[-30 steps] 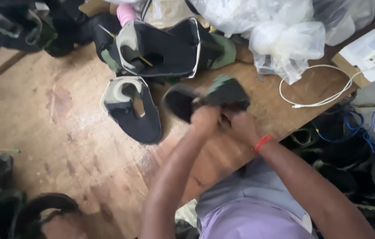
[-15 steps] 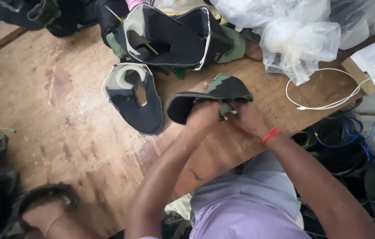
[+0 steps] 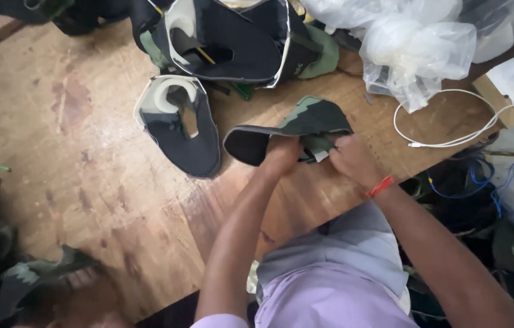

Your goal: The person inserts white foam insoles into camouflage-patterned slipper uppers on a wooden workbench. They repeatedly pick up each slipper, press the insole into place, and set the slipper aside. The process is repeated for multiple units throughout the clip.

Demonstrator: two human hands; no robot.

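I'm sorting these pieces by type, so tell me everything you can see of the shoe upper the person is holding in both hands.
The shoe upper is a soft, floppy piece that looks like fabric: green camouflage-patterned outside, dark lining inside, with a pale edge along its rim. It is folded over on itself, the dark opening facing left. It is held just above the wooden table, near its front edge. The left hand grips it from below at the middle, and the right hand pinches its right end. No sole is attached.

Held shoe upper [image 3: 293, 124] right of flat upper [image 3: 181, 124]; cable [image 3: 445, 121] farther right.
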